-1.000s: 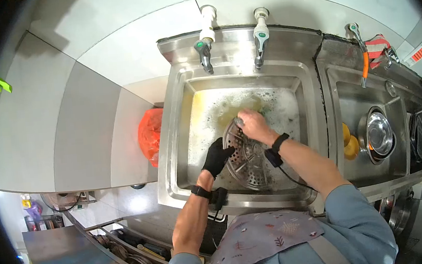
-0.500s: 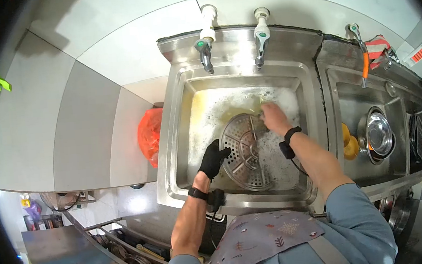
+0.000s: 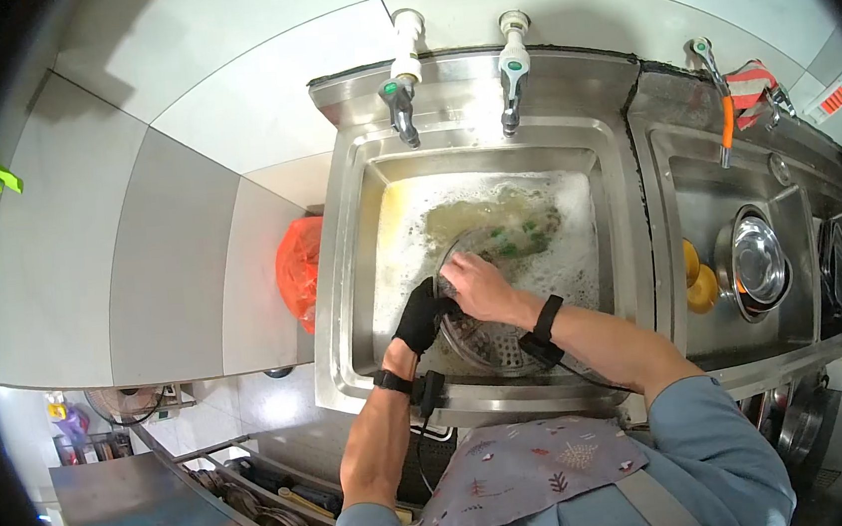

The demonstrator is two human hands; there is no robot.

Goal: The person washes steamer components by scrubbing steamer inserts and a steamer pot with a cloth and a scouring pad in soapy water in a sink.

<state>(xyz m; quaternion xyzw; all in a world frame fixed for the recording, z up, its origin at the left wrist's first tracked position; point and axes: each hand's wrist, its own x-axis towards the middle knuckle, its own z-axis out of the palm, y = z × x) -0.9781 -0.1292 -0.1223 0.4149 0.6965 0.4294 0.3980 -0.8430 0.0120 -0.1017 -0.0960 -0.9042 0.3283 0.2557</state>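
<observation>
So the perforated metal disc (image 3: 493,345) is partly under the sudsy water (image 3: 396,265) in the big sink (image 3: 629,275). Gloved left hand (image 3: 420,317) has its left rim pinched; bare right hand (image 3: 478,290) is curled over it, can't really tell if it's holding anything. Looks stiff, lightish, probably soap-slick, so I'd stick to the rim.

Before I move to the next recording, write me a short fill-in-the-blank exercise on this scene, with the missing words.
1. The left hand wears a ____ glove.
2. The metal disc is pierced by many ____.
3. Above the sink holding the disc are ____ taps.
4. The short hose is coloured ____.

Missing words: black; holes; two; orange.
</observation>
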